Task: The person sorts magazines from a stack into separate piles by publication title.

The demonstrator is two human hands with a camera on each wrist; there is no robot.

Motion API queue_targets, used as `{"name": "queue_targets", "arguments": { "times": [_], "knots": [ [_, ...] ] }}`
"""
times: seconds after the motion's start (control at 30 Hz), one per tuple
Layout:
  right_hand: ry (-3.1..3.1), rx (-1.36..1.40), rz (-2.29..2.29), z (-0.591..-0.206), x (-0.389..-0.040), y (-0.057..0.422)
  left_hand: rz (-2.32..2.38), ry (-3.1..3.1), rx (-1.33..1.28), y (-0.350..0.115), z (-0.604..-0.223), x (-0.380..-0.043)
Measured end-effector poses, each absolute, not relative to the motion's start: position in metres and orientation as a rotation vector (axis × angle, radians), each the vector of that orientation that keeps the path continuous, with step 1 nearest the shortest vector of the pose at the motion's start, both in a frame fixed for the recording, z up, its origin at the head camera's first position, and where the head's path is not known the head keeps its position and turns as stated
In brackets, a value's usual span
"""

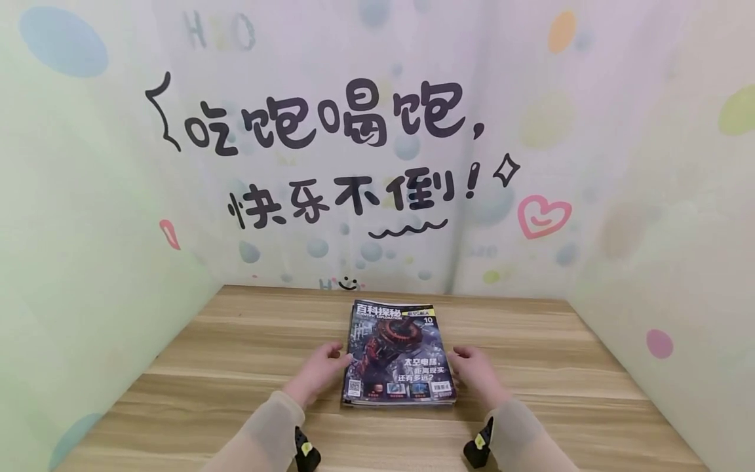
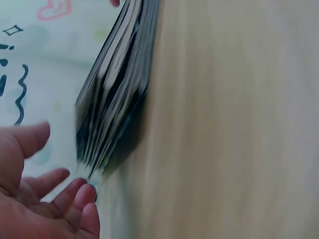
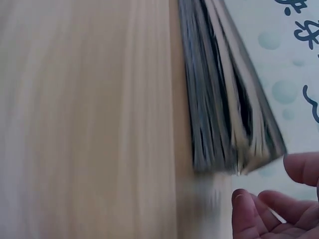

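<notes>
A stack of magazines (image 1: pixel 396 351) lies on the wooden table, its top cover dark with a red ring-shaped machine and white Chinese lettering. Beside its left edge is my left hand (image 1: pixel 318 373), fingers loosely bent around nothing. On the opposite side, my right hand (image 1: pixel 479 379) is close to the right edge. The left wrist view shows the layered edges of the magazine stack (image 2: pixel 112 94) just past relaxed fingertips. Seen from the right wrist, thumb and fingers of the right hand (image 3: pixel 279 214) are spread near a corner of the pile, apparently without gripping it.
The wood-grain table (image 1: pixel 248 328) stretches around the stack. A pale back wall (image 1: pixel 354 262) with black Chinese writing and coloured dots stands behind it, and side walls (image 1: pixel 660 262) enclose the left and right. Black wrist cameras (image 1: pixel 479 446) sit at both sleeves.
</notes>
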State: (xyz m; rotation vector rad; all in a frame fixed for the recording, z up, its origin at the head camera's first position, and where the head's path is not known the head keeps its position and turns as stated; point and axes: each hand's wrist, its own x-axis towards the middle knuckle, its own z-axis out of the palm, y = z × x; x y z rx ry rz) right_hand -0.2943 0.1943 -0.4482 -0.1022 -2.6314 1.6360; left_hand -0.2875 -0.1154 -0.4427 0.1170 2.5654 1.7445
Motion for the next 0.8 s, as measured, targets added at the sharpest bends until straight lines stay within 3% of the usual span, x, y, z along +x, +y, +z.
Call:
{"name": "queue_targets", "arguments": {
  "times": [0.8],
  "knots": [
    [-2.488, -0.258, 1.813, -0.461, -0.279, 0.172, 2.086, 2.354, -0.061, -0.088, -0.463, -0.282]
  ]
}}
